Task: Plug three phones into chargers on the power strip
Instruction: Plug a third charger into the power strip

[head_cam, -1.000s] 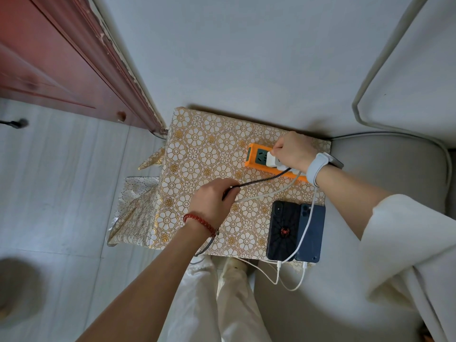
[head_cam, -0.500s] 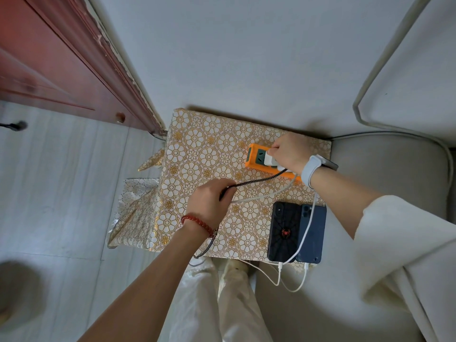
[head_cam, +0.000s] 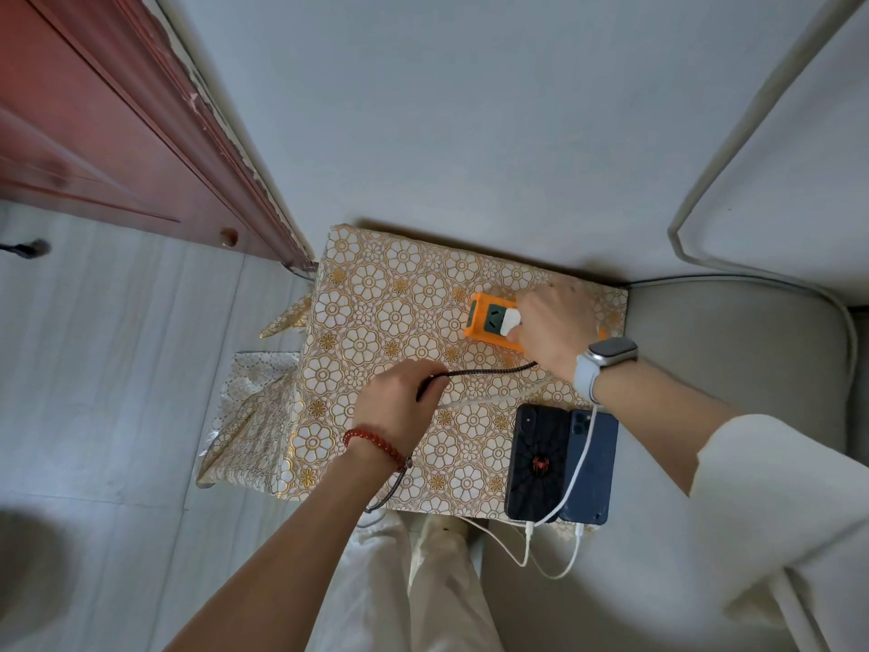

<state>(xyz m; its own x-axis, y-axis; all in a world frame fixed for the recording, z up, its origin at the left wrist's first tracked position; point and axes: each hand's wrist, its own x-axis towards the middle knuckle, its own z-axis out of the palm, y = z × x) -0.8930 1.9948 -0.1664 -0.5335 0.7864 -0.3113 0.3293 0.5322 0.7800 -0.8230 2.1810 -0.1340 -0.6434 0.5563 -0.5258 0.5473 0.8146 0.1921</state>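
At nine o'clock we see a red wooden door (head_cam: 94, 148) above pale floor tiles (head_cam: 117, 369). Moving toward the centre, we reach the table (head_cam: 376, 294), draped in a gold floral cloth that hangs in folds off its nine o'clock edge. Our left hand (head_cam: 399, 407), with a red bead bracelet (head_cam: 374, 447) at the wrist, rests on the cloth near the middle; its fingers are curled round a black braided cable (head_cam: 489, 370), which runs toward three o'clock and passes under the right hand. A white cable (head_cam: 475, 403) lies just beside it, at its six o'clock side.

At the table's twelve o'clock edge lies the orange power strip (head_cam: 484, 317), one green socket bare at its nine o'clock end. Our right hand (head_cam: 555, 331), a watch (head_cam: 606, 357) with a pale band on the wrist, covers the rest of the strip, and its fingers grip a white charger (head_cam: 511, 320) seated next to that bare socket.

At five o'clock on the table two phones lie face down, touching side by side: a black phone (head_cam: 538, 463) with a red spider emblem and a blue phone (head_cam: 590, 468). Each has a white lead entering its six o'clock end, looping off the table edge. We cannot find a third phone in view. A grey cushion (head_cam: 733, 345) fills the three o'clock side.
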